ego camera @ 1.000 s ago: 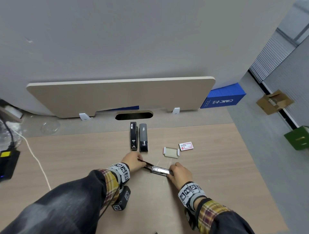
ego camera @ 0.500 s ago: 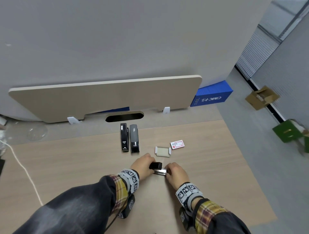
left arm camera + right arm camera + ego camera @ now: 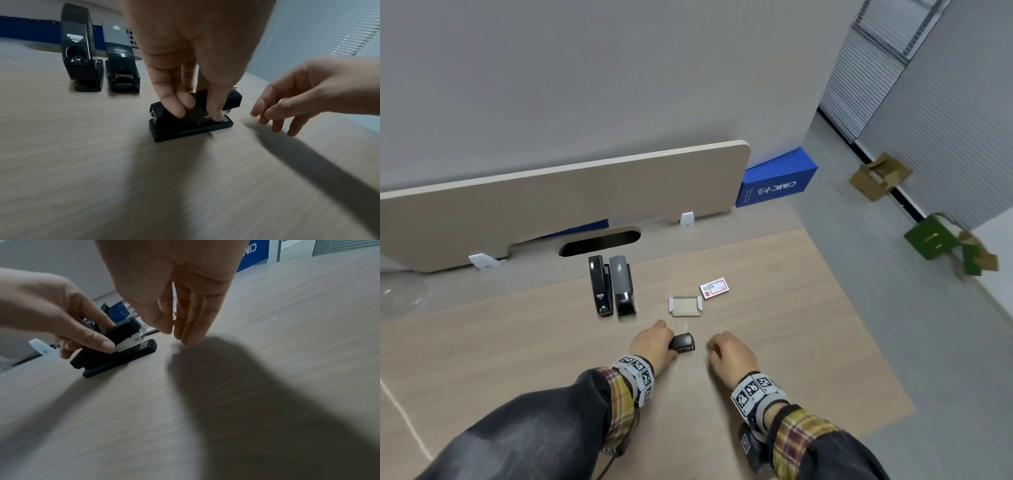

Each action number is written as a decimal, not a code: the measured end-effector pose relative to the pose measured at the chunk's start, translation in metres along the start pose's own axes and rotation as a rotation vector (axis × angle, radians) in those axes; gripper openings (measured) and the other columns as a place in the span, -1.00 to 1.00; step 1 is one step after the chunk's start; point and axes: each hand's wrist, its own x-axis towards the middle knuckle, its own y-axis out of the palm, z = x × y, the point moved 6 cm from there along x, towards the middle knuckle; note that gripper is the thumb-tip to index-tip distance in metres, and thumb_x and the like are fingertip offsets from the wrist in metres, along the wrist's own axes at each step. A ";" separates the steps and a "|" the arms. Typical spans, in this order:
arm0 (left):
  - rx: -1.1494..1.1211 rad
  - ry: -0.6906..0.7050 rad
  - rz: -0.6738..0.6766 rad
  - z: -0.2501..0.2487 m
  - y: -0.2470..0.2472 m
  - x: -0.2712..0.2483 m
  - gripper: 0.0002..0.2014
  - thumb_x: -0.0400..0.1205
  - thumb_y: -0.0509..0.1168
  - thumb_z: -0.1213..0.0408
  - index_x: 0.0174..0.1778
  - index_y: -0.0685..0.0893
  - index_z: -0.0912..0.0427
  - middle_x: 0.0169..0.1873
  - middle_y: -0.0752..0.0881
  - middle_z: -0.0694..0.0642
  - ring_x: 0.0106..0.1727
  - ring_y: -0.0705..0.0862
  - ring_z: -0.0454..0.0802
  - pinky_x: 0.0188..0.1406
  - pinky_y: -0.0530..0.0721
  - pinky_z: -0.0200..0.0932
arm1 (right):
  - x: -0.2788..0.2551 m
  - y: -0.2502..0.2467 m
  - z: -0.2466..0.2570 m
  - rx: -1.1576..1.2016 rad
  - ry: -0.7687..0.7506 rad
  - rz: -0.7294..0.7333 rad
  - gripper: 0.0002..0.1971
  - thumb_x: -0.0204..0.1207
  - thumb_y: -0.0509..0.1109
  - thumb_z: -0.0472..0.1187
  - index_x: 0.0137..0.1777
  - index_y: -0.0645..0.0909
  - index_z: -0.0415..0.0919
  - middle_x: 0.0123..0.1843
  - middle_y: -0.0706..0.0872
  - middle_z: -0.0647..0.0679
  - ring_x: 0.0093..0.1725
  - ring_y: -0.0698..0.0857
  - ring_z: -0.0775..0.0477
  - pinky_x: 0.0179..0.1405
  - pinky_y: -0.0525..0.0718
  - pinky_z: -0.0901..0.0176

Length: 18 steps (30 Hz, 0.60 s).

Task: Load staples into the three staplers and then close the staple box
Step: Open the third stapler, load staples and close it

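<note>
**Small stapler: closed, in hand**

Small stapler (image 3: 682,342): on desk, near side of open staple box (image 3: 686,306); left hand (image 3: 654,344) pinches its top. Right hand (image 3: 729,353): relaxed, empty, just beside. Two staplers (image 3: 612,290): left of box, shut. Outstanding: box sleeve (image 3: 714,288) lies apart; box unclosed.
</note>
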 end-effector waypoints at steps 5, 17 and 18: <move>0.051 -0.016 0.011 -0.005 0.003 0.002 -0.66 0.58 0.36 0.08 0.15 0.65 0.23 0.15 0.56 0.18 0.11 0.66 0.25 0.07 0.59 0.02 | 0.003 0.003 0.009 0.004 -0.014 0.002 -0.77 0.52 0.20 -0.16 0.09 0.64 -0.06 0.13 0.65 -0.05 0.11 0.66 -0.17 0.04 0.61 0.09; -0.054 -0.314 0.080 0.083 0.007 -0.044 -0.59 0.50 0.25 0.05 0.22 0.52 0.16 0.16 0.67 0.15 0.19 0.64 0.17 0.11 0.62 -0.03 | 0.029 -0.006 0.062 -0.068 -0.087 0.048 -0.79 0.55 0.20 -0.13 0.07 0.64 -0.05 0.16 0.67 -0.02 0.11 0.67 -0.14 0.04 0.59 0.12; -0.118 -0.365 0.077 0.098 0.006 -0.050 -0.58 0.50 0.26 0.03 0.22 0.52 0.17 0.16 0.68 0.16 0.17 0.67 0.17 0.10 0.62 -0.05 | 0.032 -0.005 0.072 -0.074 -0.101 0.060 -0.78 0.55 0.19 -0.13 0.08 0.63 -0.05 0.18 0.67 -0.01 0.13 0.67 -0.14 0.05 0.59 0.12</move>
